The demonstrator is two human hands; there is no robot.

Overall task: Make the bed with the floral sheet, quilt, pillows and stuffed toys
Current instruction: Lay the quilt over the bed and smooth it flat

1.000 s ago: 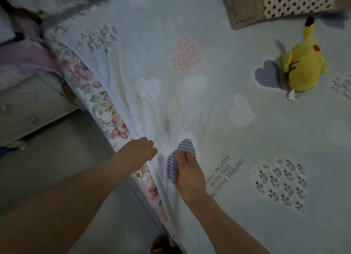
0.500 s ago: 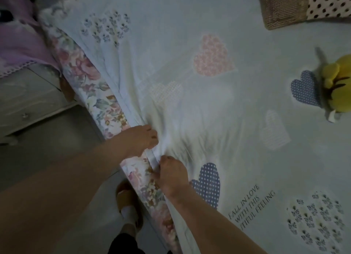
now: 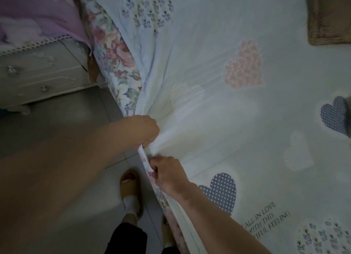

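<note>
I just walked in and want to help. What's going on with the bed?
A person stands beside the bed, making it. The left hand and the right hand both grip the side edge of the pale heart-patterned quilt, which bunches into folds toward them. The pink-rose floral sheet shows underneath. A brown woven pillow lies on the quilt.

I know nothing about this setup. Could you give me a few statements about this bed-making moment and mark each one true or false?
1. The left hand and the right hand both grip the heart-print quilt at its edge. True.
2. The floral sheet shows beside the quilt's edge. True.
3. The right hand lies flat on the quilt. False: its fingers curl round the edge.
4. The person stands barefoot. False: a slipper over a white sock shows.
</note>
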